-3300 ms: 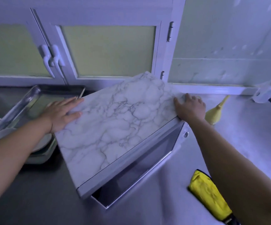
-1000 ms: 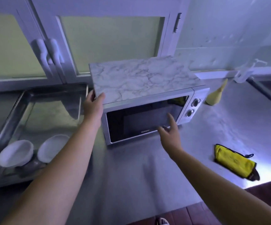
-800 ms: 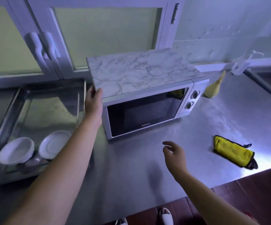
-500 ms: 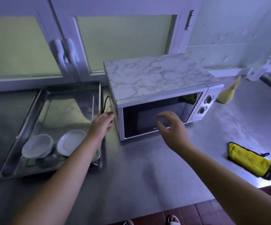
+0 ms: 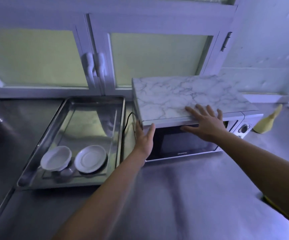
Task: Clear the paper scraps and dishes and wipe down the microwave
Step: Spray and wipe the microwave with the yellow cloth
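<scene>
The microwave [image 5: 183,99] has a marble-patterned top and a dark glass door, and stands on the steel counter against the cabinets. My left hand [image 5: 144,138] lies flat against its front left corner, fingers straight. My right hand [image 5: 205,121] is spread over the front top edge, fingers reaching onto the marble top. To the left, a steel tray [image 5: 57,122] holds a white bowl [image 5: 56,158] and a white saucer [image 5: 90,158] at its near end. No paper scraps are in view.
White cabinet doors [image 5: 149,58] with frosted panes stand behind the microwave. A black cord [image 5: 128,122] runs between the tray and the microwave. A pale yellow bottle [image 5: 268,123] sits to the microwave's right. A yellow cloth [image 5: 286,213] pokes out past my right forearm.
The microwave has been turned to face front. My right hand rose from before the door onto its top front edge. My left hand moved from the side to the front left corner.
</scene>
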`<action>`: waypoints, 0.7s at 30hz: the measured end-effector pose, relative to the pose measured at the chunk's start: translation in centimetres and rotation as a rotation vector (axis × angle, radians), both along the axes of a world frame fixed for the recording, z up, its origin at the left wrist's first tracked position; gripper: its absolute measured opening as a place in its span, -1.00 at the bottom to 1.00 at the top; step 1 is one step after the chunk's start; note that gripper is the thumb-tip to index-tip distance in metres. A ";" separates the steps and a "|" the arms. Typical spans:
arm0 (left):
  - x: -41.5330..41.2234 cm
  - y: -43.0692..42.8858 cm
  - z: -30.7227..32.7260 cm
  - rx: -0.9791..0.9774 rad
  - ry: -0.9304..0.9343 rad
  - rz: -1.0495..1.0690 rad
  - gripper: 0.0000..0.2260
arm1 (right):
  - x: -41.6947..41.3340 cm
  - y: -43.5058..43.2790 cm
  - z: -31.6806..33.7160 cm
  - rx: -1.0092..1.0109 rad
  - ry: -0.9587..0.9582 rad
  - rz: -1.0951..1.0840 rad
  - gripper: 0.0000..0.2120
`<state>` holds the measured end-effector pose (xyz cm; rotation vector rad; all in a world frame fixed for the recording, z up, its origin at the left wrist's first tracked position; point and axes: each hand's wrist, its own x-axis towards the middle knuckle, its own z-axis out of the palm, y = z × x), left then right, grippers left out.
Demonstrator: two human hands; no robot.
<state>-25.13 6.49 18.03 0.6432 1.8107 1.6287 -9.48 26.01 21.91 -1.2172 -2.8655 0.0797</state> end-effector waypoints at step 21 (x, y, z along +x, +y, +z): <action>-10.9 7.5 -0.9 -0.023 0.025 0.132 -0.49 | -8.2 3.5 -2.2 0.005 0.213 0.005 -0.17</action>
